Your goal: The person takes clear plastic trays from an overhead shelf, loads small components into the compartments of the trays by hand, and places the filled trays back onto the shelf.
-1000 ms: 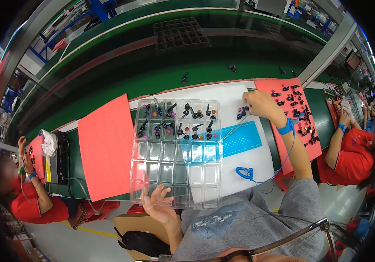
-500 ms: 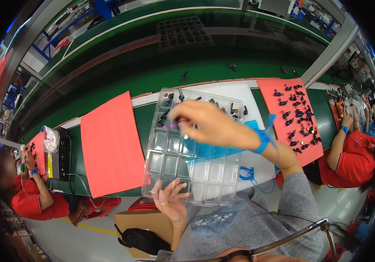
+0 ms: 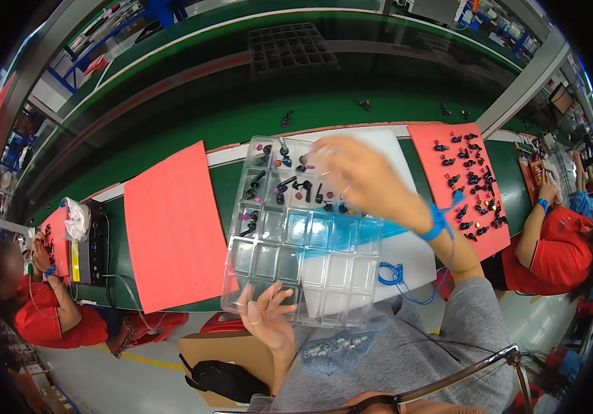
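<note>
A clear plastic compartment tray (image 3: 264, 257) is in front of me, tilted a little. Its far rows hold small black earbud-like pieces (image 3: 304, 188) with magenta and orange ends; the near rows are bare. At the tray's near left corner is my left hand (image 3: 269, 319), fingers bent against it and seemingly holding it up. My right hand (image 3: 362, 176), with a blue strap at its wrist, hovers over the far right compartments. Motion blurs its fingers, and anything in them cannot be made out.
A pink foam mat (image 3: 172, 228) lies to the left. Another pink mat (image 3: 429, 148), at the right, bears many similar pieces. White foam (image 3: 407, 259) and a coiled blue cord (image 3: 391, 274) are beside the tray. Co-workers in red sit at both sides.
My right hand has moved right across the tray. Small black pieces now show in the left compartment of the third row, which was bare before. My left hand stays put.
</note>
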`<state>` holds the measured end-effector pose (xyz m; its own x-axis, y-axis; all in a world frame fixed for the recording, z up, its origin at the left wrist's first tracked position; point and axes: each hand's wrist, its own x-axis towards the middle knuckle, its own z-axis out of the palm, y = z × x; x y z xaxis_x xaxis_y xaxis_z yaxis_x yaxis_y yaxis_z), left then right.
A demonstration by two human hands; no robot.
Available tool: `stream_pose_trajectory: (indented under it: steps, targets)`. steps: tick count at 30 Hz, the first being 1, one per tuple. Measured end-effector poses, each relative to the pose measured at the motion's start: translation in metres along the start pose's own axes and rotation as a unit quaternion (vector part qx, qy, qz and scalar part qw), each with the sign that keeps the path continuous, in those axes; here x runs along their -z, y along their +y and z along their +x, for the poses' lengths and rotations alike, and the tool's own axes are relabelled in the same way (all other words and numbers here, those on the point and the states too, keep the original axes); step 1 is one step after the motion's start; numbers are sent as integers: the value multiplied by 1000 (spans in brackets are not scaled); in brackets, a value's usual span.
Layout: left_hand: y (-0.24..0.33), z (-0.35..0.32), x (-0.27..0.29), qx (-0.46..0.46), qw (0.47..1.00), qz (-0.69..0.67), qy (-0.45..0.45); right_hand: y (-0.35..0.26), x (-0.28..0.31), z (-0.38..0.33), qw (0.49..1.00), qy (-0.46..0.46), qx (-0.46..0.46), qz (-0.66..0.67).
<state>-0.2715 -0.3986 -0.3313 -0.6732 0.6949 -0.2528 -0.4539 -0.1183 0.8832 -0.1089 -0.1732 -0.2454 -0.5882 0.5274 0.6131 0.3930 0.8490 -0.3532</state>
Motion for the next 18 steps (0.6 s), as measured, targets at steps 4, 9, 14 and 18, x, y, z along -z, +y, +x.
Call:
stream_pose_trajectory:
  steps: [4,9,14,18]
  targets:
    - [-1,8,11,-13,999,-2,34,57,36,-32,961,-21,-218,-170]
    - [1,12,15,-24,999,-8,44,75,26,-71,939,-191,-273,-84]
    - [2,11,18,-21,999,-14,37,85,17,-69,937,-199,-267,-106]
    - [1,9,16,-19,999,-13,30,80,18,-41,960,-106,-229,-123]
